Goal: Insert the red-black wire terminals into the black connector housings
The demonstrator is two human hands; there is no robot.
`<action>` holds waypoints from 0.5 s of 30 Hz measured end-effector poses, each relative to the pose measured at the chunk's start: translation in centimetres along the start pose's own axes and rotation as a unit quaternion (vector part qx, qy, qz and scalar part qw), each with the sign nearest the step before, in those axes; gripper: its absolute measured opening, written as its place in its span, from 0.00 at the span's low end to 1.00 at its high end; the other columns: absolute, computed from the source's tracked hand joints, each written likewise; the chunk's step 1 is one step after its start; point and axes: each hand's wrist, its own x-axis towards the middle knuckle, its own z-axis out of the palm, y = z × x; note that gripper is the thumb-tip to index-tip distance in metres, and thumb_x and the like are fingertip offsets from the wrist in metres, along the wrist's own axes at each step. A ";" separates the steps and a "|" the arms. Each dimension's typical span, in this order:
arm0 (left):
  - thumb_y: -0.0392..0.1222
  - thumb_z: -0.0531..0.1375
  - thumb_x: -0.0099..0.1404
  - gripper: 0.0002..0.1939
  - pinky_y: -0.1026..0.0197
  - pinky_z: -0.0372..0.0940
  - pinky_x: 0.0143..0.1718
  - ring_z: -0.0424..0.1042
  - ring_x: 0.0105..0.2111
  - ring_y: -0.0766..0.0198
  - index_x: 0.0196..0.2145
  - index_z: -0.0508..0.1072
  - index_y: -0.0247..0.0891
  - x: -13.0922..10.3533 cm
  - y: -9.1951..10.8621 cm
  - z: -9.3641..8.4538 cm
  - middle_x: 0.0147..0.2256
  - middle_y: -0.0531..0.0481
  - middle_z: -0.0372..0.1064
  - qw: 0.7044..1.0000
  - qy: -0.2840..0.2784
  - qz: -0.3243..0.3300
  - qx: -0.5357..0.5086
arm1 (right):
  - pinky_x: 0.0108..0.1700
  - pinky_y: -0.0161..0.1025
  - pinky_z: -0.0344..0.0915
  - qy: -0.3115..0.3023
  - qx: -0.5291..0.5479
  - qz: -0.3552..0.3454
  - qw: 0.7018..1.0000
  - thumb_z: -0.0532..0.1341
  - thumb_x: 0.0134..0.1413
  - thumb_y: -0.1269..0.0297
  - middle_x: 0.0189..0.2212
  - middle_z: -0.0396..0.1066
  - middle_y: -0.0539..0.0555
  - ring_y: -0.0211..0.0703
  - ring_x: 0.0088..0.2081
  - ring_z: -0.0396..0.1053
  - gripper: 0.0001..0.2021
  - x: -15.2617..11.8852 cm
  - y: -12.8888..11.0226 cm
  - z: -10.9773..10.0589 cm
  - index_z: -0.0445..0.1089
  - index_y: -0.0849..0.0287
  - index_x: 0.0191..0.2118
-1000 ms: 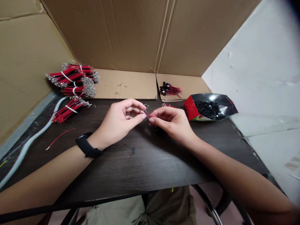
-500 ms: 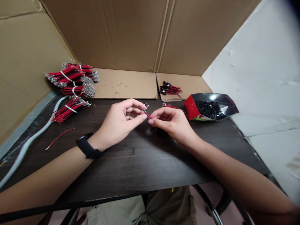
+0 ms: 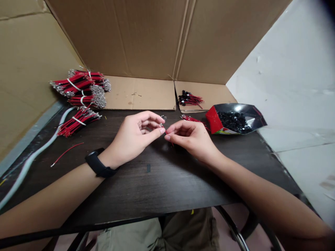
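Observation:
Over the middle of the dark table, my left hand (image 3: 142,130) pinches a short red wire (image 3: 172,142) near its metal-tipped end, between thumb and fingertips. My right hand (image 3: 190,136) pinches the same wire just to the right, its thumb and forefinger almost touching the left hand's. The wire's lower end pokes out below the right fingertips. A darker strand may lie alongside it, but the fingers hide most of it. Just behind my hands lie several loose wires with metal tips (image 3: 163,118) and a small pile of red wires (image 3: 190,118), partly covered by my right hand.
Tied bundles of red and black wires (image 3: 78,85) are stacked at the back left, with a single red wire (image 3: 67,152) nearer. Wires with black connectors (image 3: 188,98) lie on cardboard behind. A red-and-black box (image 3: 213,120) of small black parts stands right. Cardboard walls (image 3: 146,38) enclose the table.
My right fingertips have shifted slightly left, closer to my left fingertips. The pinched wire now shows less between the two hands. Nothing else has visibly moved.

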 end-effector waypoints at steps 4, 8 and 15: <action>0.42 0.70 0.62 0.11 0.61 0.74 0.43 0.79 0.39 0.61 0.42 0.79 0.36 0.0 0.2 0.0 0.40 0.46 0.81 1.000 -0.002 -0.008 -0.003 | 0.34 0.35 0.70 -0.008 -0.001 -0.009 1.000 0.76 0.46 0.64 0.30 0.79 0.51 0.36 0.30 0.74 0.10 0.0 0.1 0.0 0.79 0.60 0.34; 0.42 0.69 0.63 0.09 0.62 0.73 0.38 0.77 0.33 0.63 0.40 0.80 0.36 0.0 0.4 0.0 0.37 0.47 0.81 1.000 -0.009 -0.020 0.008 | 0.32 0.34 0.69 -0.008 -0.009 -0.005 1.000 0.75 0.48 0.65 0.28 0.78 0.50 0.36 0.28 0.73 0.08 -0.1 0.1 0.0 0.79 0.60 0.34; 0.44 0.70 0.63 0.10 0.64 0.71 0.33 0.77 0.31 0.63 0.39 0.83 0.36 0.0 0.4 -0.1 0.35 0.46 0.82 0.999 -0.012 -0.032 -0.015 | 0.33 0.35 0.69 -0.003 0.008 -0.002 1.000 0.77 0.46 0.64 0.30 0.79 0.51 0.36 0.30 0.73 0.10 0.0 0.1 0.1 0.80 0.59 0.34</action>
